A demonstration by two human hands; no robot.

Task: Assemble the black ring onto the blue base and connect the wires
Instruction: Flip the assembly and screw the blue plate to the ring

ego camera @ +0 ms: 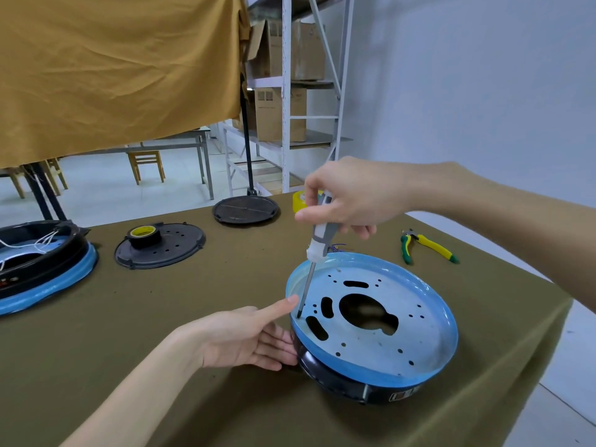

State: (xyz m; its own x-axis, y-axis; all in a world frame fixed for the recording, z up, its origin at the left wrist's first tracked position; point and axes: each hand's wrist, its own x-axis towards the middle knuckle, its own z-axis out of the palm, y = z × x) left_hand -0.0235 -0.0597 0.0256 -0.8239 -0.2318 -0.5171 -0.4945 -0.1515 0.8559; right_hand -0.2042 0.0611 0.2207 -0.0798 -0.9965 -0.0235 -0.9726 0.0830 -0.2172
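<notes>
At lower right of the frame, the blue base [380, 321] sits on the black ring [338, 379]; the right hand [351, 198] grips a near-upright screwdriver [314, 262], tip at the left edge, beside the open left hand [245, 337] steadying the ring.

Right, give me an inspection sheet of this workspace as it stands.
Surface: table under olive cloth.
Job's things: blue base seated on black ring; screwdriver tip at a hole near the rim.
Clutter: pliers, tape roll on a black plate, second plate, yellow roll, another assembly.
Grippers: right hand grips the screwdriver; left hand steadies the ring.
Cables: white wires in the other assembly.
Surroundings: tan curtain, shelving with boxes.
</notes>
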